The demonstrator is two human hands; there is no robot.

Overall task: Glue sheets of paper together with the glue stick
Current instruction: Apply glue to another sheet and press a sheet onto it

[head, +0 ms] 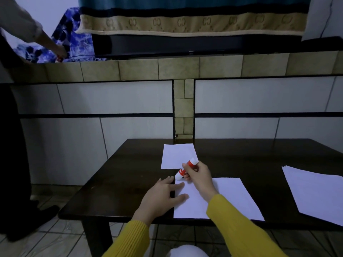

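White sheet (228, 197) may skid or crease if our flat left hand (163, 193) lifts while our right grip (198, 175), clasping the glue stick (185, 168), rubs its corner.

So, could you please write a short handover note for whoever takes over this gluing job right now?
Left hand: open, fingers flat on the left edge of the near sheet, holding it down.
Right hand: grips the glue stick, tilted, its lower end at the sheet's far left corner.
A second sheet lies farther back on the table; a stack of paper sits at the right.
Done: sheet laid out, glue stick in hand. Whether any glue is on the paper cannot be told.
Left: spread glue on the near sheet, lay another sheet on it, press them together.
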